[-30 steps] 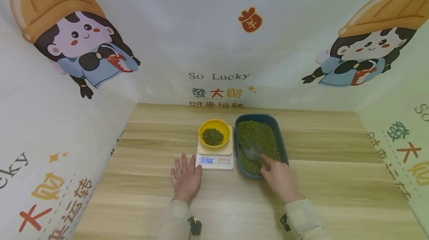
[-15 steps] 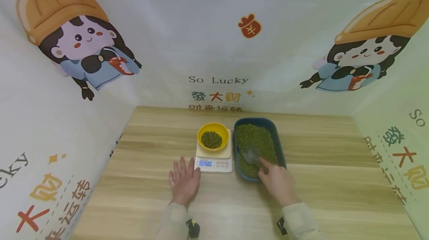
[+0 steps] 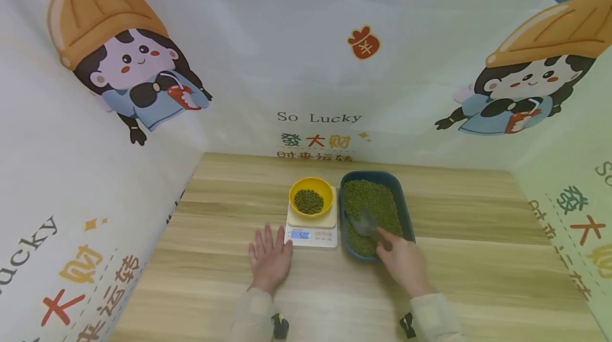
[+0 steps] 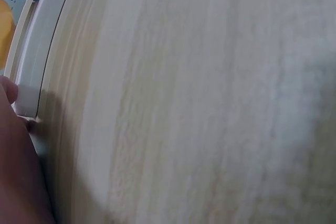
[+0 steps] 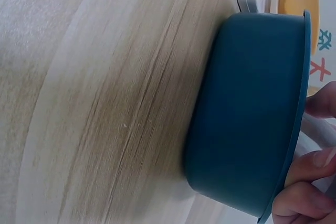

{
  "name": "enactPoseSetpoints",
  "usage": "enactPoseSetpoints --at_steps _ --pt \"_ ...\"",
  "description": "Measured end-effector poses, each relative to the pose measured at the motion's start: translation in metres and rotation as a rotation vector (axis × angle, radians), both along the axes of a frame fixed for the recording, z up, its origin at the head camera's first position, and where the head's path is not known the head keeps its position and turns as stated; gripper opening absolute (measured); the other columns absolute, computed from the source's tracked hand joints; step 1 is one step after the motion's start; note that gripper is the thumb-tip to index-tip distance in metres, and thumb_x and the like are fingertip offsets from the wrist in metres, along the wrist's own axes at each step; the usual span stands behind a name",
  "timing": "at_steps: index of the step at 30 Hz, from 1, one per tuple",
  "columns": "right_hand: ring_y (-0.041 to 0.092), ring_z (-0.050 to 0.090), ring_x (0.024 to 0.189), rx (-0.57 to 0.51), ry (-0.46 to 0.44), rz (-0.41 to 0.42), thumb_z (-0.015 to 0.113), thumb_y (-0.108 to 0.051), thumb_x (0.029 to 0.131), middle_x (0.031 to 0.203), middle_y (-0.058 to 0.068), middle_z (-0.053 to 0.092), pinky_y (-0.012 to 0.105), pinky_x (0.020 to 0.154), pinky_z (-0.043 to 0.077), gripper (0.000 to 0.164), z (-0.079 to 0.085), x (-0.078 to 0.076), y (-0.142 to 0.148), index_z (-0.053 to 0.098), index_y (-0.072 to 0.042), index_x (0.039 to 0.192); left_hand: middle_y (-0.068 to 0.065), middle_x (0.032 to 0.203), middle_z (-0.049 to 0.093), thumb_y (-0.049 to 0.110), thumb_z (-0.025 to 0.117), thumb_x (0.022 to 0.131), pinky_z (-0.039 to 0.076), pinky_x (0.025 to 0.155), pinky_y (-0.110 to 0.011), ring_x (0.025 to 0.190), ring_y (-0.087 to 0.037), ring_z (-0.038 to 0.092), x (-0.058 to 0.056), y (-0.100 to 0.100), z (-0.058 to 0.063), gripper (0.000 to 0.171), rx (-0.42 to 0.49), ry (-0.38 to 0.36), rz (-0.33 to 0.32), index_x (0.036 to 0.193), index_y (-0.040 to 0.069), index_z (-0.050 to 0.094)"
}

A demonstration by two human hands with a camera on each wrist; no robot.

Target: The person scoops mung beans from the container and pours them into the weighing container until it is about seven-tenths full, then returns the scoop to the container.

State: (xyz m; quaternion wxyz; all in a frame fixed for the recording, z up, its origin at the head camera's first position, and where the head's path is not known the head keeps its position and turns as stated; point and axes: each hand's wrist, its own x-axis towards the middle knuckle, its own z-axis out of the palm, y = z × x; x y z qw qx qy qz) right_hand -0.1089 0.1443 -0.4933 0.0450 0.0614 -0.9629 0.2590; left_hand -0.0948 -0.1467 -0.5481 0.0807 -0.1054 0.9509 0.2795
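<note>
My right hand point(image 3: 405, 265) grips the handle of a grey scoop point(image 3: 364, 223), whose blade lies on green beans point(image 3: 375, 198) in a dark blue tub point(image 3: 409, 228). In the right wrist view, curled fingers point(image 5: 310, 174) hold the scoop's handle just past the tub's rim. Fingers spread, my left hand point(image 3: 271, 261) lies at the near left corner of a white digital kitchen scale point(image 3: 330, 238). Its thumb is right at the scale's edge. On the scale stands a yellow bowl point(image 3: 294, 187) holding a small heap of green beans point(image 3: 308, 202); the display reads 50.0.
The tub stands close to the right of the scale on a wood-grain table point(image 3: 215, 209). A white printed cloth point(image 3: 239, 66) walls the table at the back and both sides.
The view has shifted slightly as the head moves. Both hands, the scoop and the bowl keep nearly the same places, and the display stays at 50.0.
</note>
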Motion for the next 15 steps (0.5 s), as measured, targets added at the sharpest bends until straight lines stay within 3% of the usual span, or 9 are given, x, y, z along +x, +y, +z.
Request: enactPoseSetpoints --at_steps 9,15 --pt "0.005 0.024 0.031 -0.03 -0.043 0.001 0.062 -0.017 0.085 0.037 -0.011 0.029 0.022 0.029 0.024 0.04 -0.001 0.004 0.001 0.064 -0.01 0.124 -0.018 0.158 -0.002 0.042 0.021 0.103 -0.009 0.108 -0.064 0.139 -0.04 -0.013 0.005 0.001 -0.003 0.058 0.03 0.04 -0.006 0.15 0.009 0.023" --pt "0.005 0.024 0.032 -0.037 -0.065 0.008 0.063 -0.016 0.084 0.039 -0.008 0.034 0.021 0.03 0.023 0.038 0.003 0.0 -0.001 0.065 -0.01 0.122 -0.018 0.157 -0.004 0.043 0.019 0.103 -0.011 0.108 -0.063 0.138 -0.04 -0.015 0.004 -0.007 -0.003 0.059 0.038 0.017 -0.039 0.151 0.009 0.021"
